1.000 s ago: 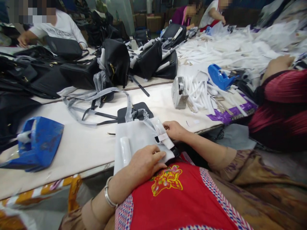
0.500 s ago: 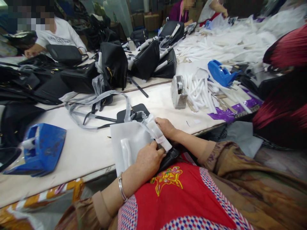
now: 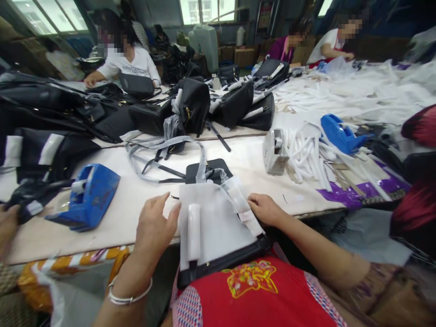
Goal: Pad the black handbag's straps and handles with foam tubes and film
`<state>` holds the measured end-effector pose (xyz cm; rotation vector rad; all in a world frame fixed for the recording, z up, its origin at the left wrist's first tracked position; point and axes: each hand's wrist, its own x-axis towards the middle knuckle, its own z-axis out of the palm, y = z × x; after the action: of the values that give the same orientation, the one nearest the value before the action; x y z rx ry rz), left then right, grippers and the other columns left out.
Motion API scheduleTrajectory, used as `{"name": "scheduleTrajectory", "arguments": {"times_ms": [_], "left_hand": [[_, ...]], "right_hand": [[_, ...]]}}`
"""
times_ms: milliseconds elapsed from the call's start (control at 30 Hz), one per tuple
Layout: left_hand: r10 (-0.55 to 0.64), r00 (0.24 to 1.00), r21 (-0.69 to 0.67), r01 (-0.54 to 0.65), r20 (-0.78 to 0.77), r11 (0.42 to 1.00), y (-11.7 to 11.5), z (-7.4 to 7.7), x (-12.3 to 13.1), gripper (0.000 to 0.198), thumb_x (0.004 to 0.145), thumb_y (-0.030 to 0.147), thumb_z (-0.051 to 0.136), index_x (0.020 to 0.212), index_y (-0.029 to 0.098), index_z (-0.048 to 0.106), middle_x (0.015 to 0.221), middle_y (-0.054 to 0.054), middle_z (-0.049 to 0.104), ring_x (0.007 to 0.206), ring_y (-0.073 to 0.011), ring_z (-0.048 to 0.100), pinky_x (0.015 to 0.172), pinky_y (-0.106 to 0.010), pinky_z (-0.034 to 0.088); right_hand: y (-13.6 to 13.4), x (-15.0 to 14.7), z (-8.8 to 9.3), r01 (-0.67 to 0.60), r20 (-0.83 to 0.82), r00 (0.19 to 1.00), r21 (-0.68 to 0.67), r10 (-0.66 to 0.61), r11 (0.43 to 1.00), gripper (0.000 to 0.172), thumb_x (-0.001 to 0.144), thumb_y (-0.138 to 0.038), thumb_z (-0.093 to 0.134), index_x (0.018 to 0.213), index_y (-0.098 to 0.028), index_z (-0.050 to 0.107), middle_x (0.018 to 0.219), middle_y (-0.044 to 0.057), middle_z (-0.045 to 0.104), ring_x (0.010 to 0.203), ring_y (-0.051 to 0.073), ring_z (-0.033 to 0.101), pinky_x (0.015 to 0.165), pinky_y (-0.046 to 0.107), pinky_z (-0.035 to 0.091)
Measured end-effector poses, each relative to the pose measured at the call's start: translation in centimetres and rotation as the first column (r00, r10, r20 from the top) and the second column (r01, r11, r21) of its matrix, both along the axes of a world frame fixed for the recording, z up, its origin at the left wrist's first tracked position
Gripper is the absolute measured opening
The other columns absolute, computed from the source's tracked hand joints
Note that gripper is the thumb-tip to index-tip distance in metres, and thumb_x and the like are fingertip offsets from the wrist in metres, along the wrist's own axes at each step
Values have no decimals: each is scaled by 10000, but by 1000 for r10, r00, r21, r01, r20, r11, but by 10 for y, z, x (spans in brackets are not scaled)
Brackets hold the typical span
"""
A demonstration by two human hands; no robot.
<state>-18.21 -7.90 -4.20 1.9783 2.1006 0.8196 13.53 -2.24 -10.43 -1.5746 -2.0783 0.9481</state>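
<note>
A black handbag (image 3: 221,263) lies tilted between the table edge and my red apron. A translucent white sheet (image 3: 218,227) covers its face. Two straps show on top: the left strap wrapped in a white foam sleeve (image 3: 194,231), the right strap in a white wrap (image 3: 247,215) with clear plastic trailing from its upper end. My left hand (image 3: 155,227) is off the bag to its left, thumb and fingers apart, holding nothing. My right hand (image 3: 267,209) has its fingers curled at the bag's right edge, beside the wrapped strap; its fingertips are partly hidden.
A blue tape dispenser (image 3: 91,195) stands left, a grey one (image 3: 275,152) and another blue one (image 3: 342,134) right, around white foam tubes (image 3: 306,150). Behind lie black bags (image 3: 194,104) and a plastic-wrapped strap (image 3: 163,177). Co-workers (image 3: 129,63) sit across; another person's hand (image 3: 8,227) shows at left.
My left hand has let go of the right wrapped strap and moved left, opening. The bag now lies flatter, its sheet and both straps in full view. The camera view has shifted.
</note>
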Motion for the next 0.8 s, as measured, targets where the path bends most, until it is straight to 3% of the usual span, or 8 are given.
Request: {"name": "scheduleTrajectory", "arguments": {"times_ms": [67,167,333,400,500,633,700,800], "left_hand": [[62,998,-163,-63,-14,985,-7,-20,-8,495,892,431,517,1263,104,527,1035,-141,662,855,-247,645,790,-401,536],[-31,999,-325,42,40,945,-25,-40,2,346,946,329,400,1209,155,543,1048,-123,685,939,-244,652,845,-372,510],[-26,999,-423,38,34,906,-42,-41,6,340,953,326,396,1237,206,539,941,-89,714,863,-242,676,784,-359,516],[-30,999,-347,22,-18,938,-42,-35,-4,346,929,318,450,1228,177,553,870,-82,695,819,-240,662,783,-372,522],[-51,995,-10,50,-86,999,-30,-25,-13,353,914,281,486,1230,141,556,1026,-126,653,985,-248,616,912,-404,499],[-178,968,223,215,-175,951,13,-18,-9,386,925,218,450,1297,150,530,1349,-158,514,1277,-259,450,1092,-446,381],[-289,927,138,327,-237,935,33,-24,-6,406,928,185,418,1319,151,520,1434,-152,449,1346,-263,381,1134,-460,322],[-390,884,-77,383,-257,921,43,-43,-6,422,923,132,371,1318,128,518,1385,-156,514,1281,-261,461,1094,-463,366]], "right_hand": [[-9,-1,0,21,29,999,-29,-20,999,325,884,-389,438,661,-185,557,634,7,591,649,161,547,591,251,334],[-12,-5,0,77,120,990,-21,-74,997,308,853,-360,441,601,-193,497,582,-4,539,614,155,518,573,257,313],[2,0,2,54,201,978,-33,-47,998,302,804,-337,486,537,-197,477,521,-10,503,567,156,502,540,266,301],[5,7,14,93,201,975,24,-96,995,262,807,-337,502,596,-192,553,559,-2,556,588,164,533,563,271,340],[3,1,51,201,84,967,331,-241,922,195,837,-327,518,784,-185,640,681,22,635,638,173,575,630,288,419],[-8,-56,89,-196,43,978,537,206,821,250,895,-229,464,1059,-169,643,1042,101,677,955,206,625,869,332,491],[-14,-90,82,-425,176,904,456,389,781,390,890,-162,421,1247,-134,574,1284,152,590,1193,243,539,1026,396,432],[-21,-122,53,-577,404,793,258,456,775,522,842,-117,438,1359,-96,501,1454,190,442,1349,333,389,1093,518,350]]}}
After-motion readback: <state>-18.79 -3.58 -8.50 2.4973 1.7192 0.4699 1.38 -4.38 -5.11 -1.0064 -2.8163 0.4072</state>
